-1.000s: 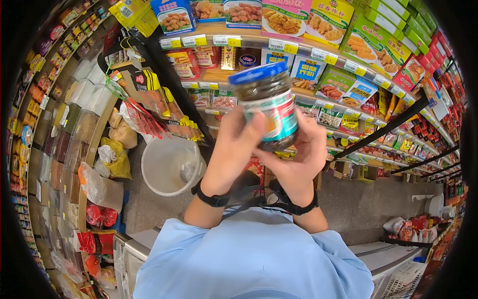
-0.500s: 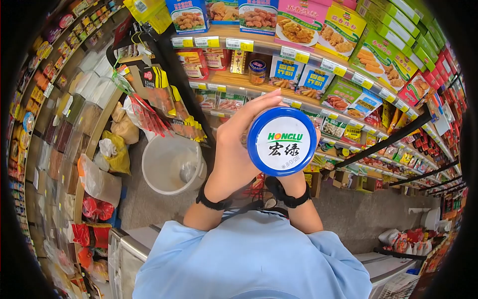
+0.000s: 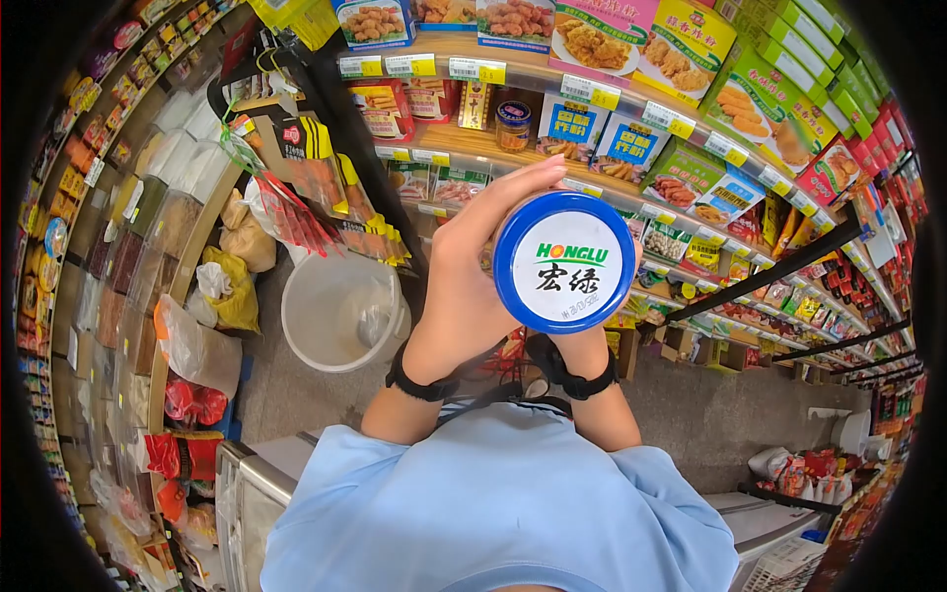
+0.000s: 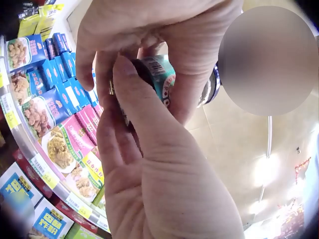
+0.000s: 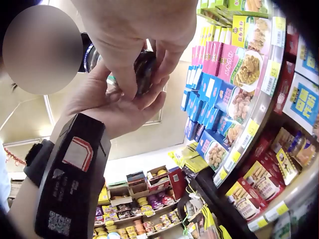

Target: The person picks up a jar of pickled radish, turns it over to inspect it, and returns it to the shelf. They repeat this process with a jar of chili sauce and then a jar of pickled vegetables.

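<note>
A glass jar (image 3: pixel 564 264) is held between both hands, its blue-rimmed white lid with green and black lettering facing the head camera. The left hand (image 3: pixel 472 296) grips its left side, fingers reaching past the lid's upper edge. Beneath and to the right, the right hand (image 3: pixel 582 355) holds it, mostly hidden by the lid. The left wrist view shows the jar's teal label (image 4: pixel 162 77) between the left hand (image 4: pixel 159 40) above and the right hand (image 4: pixel 149 149) below. In the right wrist view, dark glass (image 5: pixel 145 72) shows between the right hand (image 5: pixel 137 35) and left hand (image 5: pixel 112 104).
Shelves (image 3: pixel 513 143) of boxed and packeted foods curve ahead and to the right. A white bin (image 3: pixel 335 321) stands on the floor at left, near bags (image 3: pixel 232 291) and clear bulk containers. Hanging packets (image 3: pixel 326 163) are between the bin and shelves.
The jar has turned from its side label facing the head camera to its lid facing it, and both hands have shifted around it. Over the last half second it has moved only slightly.
</note>
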{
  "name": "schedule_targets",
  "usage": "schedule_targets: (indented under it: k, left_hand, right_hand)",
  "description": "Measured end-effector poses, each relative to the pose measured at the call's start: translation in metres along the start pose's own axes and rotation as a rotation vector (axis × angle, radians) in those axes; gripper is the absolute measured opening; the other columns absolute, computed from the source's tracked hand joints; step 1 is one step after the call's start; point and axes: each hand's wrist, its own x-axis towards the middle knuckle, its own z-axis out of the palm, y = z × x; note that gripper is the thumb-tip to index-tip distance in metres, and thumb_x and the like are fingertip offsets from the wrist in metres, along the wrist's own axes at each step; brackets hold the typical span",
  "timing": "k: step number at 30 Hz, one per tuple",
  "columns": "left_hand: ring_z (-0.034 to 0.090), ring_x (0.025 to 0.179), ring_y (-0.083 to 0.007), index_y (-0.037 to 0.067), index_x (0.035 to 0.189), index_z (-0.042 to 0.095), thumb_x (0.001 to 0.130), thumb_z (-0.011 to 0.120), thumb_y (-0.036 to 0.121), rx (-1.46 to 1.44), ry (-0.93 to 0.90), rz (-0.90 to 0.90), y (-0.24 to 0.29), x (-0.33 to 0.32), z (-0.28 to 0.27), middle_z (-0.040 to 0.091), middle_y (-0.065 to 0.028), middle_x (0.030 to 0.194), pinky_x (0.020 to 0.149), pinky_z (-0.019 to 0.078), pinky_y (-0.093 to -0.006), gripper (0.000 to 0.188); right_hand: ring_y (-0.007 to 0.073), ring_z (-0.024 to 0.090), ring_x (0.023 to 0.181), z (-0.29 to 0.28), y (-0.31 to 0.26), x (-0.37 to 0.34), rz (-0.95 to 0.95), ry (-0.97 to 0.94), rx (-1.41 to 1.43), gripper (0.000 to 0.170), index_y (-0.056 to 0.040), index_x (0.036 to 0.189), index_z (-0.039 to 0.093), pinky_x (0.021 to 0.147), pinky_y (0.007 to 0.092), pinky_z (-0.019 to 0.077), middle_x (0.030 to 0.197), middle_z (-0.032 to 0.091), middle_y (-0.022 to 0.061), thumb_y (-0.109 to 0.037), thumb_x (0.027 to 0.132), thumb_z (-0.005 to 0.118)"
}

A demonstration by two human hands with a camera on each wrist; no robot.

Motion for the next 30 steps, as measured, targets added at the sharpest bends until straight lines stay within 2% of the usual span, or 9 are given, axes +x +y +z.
schedule_targets:
  k: [9, 14, 16, 19, 20, 23, 24, 28, 30]
  left_hand:
    - [0.056, 0.105, -0.0223, 0.002, 0.121, 0.049, 0.06, 0.072, 0.001, -0.032, -0.012, -0.019, 0.0, -0.002, 0.004, 0.055, -0.0137, 0.117, 0.09, 0.0431, -0.0315, 0.065]
    - [0.057, 0.103, -0.0211, 0.001, 0.12, 0.05, 0.059, 0.075, 0.005, -0.02, -0.002, -0.044, -0.001, -0.004, 0.006, 0.057, -0.0133, 0.114, 0.088, 0.0437, -0.0308, 0.066]
    - [0.057, 0.102, -0.0197, 0.0, 0.118, 0.05, 0.057, 0.077, 0.008, 0.028, -0.004, -0.078, -0.003, -0.007, 0.006, 0.058, -0.013, 0.111, 0.087, 0.0441, -0.0301, 0.067]
    - [0.058, 0.097, -0.0171, -0.001, 0.118, 0.047, 0.06, 0.08, 0.02, -0.126, 0.018, -0.286, 0.009, -0.009, 0.01, 0.061, -0.0135, 0.101, 0.084, 0.0446, -0.0325, 0.07]
    - [0.055, 0.101, -0.0188, -0.003, 0.122, 0.041, 0.067, 0.075, 0.022, -0.174, -0.033, -0.291, 0.015, -0.008, 0.008, 0.057, -0.0153, 0.107, 0.087, 0.0425, -0.0338, 0.069]
    - [0.05, 0.107, -0.0206, -0.006, 0.127, 0.033, 0.073, 0.069, 0.019, -0.307, 0.016, -0.331, 0.017, -0.017, 0.009, 0.051, -0.0165, 0.115, 0.091, 0.039, -0.0335, 0.07]
    - [0.045, 0.113, -0.0221, -0.008, 0.132, 0.024, 0.078, 0.063, 0.016, -0.39, -0.032, -0.313, 0.017, -0.018, 0.009, 0.043, -0.0173, 0.124, 0.095, 0.0352, -0.0337, 0.07]
    - [0.043, 0.115, -0.0224, -0.009, 0.135, 0.017, 0.08, 0.058, 0.013, -0.361, -0.006, -0.272, 0.027, -0.024, 0.012, 0.04, -0.0174, 0.127, 0.096, 0.0338, -0.0336, 0.072]
    - [0.043, 0.115, -0.0224, -0.009, 0.135, 0.017, 0.08, 0.058, 0.013, -0.375, 0.033, -0.267, 0.033, -0.025, 0.015, 0.041, -0.0176, 0.126, 0.096, 0.0342, -0.0335, 0.073]
  right_hand:
    - [0.0327, 0.054, 0.106, -0.003, -0.003, 0.001, -0.031, 0.005, 0.025, 0.03, -0.0015, 0.101, 0.033, 0.085, 0.0374, 0.0476, 0.12, 0.041, 0.0389, -0.002, 0.083, 0.058]
    - [0.0299, 0.056, 0.103, 0.002, -0.02, 0.005, 0.02, 0.049, -0.073, 0.043, -0.0006, 0.1, 0.035, 0.083, 0.0357, 0.0479, 0.116, 0.046, 0.0345, -0.005, 0.075, 0.069]
    - [0.0256, 0.058, 0.098, 0.0, -0.021, -0.001, 0.088, 0.085, -0.073, 0.047, -0.0002, 0.097, 0.037, 0.081, 0.0332, 0.0484, 0.112, 0.052, 0.0294, -0.007, 0.07, 0.075]
    - [0.0124, 0.059, 0.082, -0.008, -0.031, 0.001, 0.205, 0.03, -0.144, 0.055, -0.002, 0.088, 0.042, 0.071, 0.0247, 0.0475, 0.086, 0.06, 0.0096, -0.014, 0.055, 0.083]
    - [0.0089, 0.053, 0.086, -0.009, -0.039, 0.002, 0.373, -0.005, -0.085, 0.056, -0.0053, 0.087, 0.04, 0.072, 0.0231, 0.0431, 0.088, 0.055, 0.0036, -0.019, 0.054, 0.083]
    - [0.0095, 0.058, 0.078, -0.008, -0.051, 0.01, 0.419, 0.028, 0.08, 0.053, -0.0035, 0.088, 0.042, 0.071, 0.0219, 0.0452, 0.084, 0.06, 0.0062, -0.012, 0.053, 0.081]
    - [0.0096, 0.058, 0.08, -0.009, -0.055, 0.013, 0.45, 0.038, 0.127, 0.052, -0.0032, 0.089, 0.043, 0.072, 0.0222, 0.0451, 0.085, 0.06, 0.0065, -0.012, 0.054, 0.08]
    - [0.0101, 0.057, 0.084, -0.012, -0.072, 0.021, 0.595, 0.081, 0.291, 0.051, -0.0019, 0.092, 0.044, 0.077, 0.0227, 0.0448, 0.09, 0.059, 0.0078, -0.015, 0.056, 0.078]
    - [0.0101, 0.057, 0.084, -0.007, -0.077, 0.021, 0.57, 0.133, 0.349, 0.051, -0.0018, 0.092, 0.044, 0.078, 0.0228, 0.0445, 0.09, 0.059, 0.0075, -0.015, 0.056, 0.077]
